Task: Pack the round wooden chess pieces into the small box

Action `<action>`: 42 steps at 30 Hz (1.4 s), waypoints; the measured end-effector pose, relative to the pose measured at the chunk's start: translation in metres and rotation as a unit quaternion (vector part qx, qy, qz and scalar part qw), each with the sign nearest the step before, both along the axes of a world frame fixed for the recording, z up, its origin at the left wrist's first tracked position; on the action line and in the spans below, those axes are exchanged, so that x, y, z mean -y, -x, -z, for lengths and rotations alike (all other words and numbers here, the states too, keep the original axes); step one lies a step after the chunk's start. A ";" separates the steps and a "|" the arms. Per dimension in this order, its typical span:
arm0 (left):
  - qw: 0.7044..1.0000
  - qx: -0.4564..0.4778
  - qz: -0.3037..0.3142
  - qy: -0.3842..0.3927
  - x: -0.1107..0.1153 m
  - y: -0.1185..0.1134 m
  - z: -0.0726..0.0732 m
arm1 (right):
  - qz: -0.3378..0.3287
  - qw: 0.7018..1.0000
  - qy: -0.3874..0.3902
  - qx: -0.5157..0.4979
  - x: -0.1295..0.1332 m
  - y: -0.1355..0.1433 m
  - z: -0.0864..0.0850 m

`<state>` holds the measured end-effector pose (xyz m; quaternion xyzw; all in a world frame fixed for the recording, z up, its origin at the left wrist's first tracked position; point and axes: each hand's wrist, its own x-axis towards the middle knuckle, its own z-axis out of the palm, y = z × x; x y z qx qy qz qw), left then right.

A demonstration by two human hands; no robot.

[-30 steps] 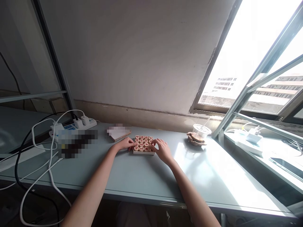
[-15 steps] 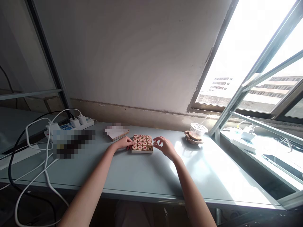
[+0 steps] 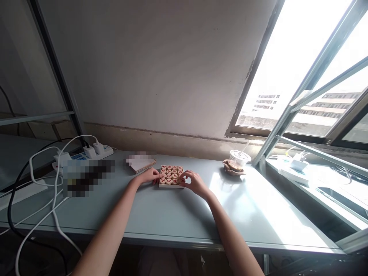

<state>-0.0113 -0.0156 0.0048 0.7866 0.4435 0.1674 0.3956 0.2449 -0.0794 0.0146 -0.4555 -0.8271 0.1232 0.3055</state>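
Observation:
A shallow open box (image 3: 171, 186) lies on the table, filled with rows of round wooden Chinese chess pieces (image 3: 169, 176) bearing red characters. At its left side, my left hand (image 3: 150, 175) is closed on the edge, thumb near the leftmost pieces. My right hand (image 3: 194, 181) pinches a Chinese chess piece (image 3: 182, 180) at the near right corner of the box, thumb and forefinger curled around it. Those fingers partly cover the right-hand column.
Behind my left hand lies a box lid (image 3: 143, 165). A lidded plastic cup (image 3: 240, 157) with a straw stands on a brown holder (image 3: 234, 168) at back right. To the left are a power strip (image 3: 105, 152), white cables (image 3: 56, 214) and a blurred-out patch. A metal post (image 3: 276, 126) rises at right.
My right hand has moved left with the chess piece, from beside the box to over its near right corner. My left hand stays at the box's left side.

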 end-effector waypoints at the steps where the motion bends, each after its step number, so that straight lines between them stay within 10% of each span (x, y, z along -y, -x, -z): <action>1: 1.000 0.000 0.006 0.003 0.000 0.001 0.000 | 0.008 1.000 -0.003 0.005 0.000 0.000 0.000; 7: 0.987 0.004 -0.111 -0.115 -0.006 0.005 -0.002 | 0.033 0.999 -0.001 0.037 0.001 -0.004 -0.001; 12: 0.903 -0.100 -0.263 -0.326 -0.014 0.013 0.009 | 0.034 0.998 0.002 0.051 0.003 -0.005 -0.003; 19: 0.896 -0.227 -0.249 -0.288 -0.017 0.022 0.026 | 0.035 0.998 0.015 0.048 0.006 -0.007 -0.006; 28: 0.878 0.040 -0.351 -0.324 -0.008 0.006 -0.008 | 0.057 0.998 -0.022 -0.009 0.002 -0.006 -0.003; 34: 0.788 0.532 -0.302 -0.069 -0.013 -0.004 -0.009 | 0.064 0.990 -0.019 -0.122 -0.003 -0.002 -0.001; 42: 0.842 0.502 -0.165 0.112 0.009 -0.031 -0.011 | -0.007 0.963 0.096 -0.250 -0.006 0.000 0.002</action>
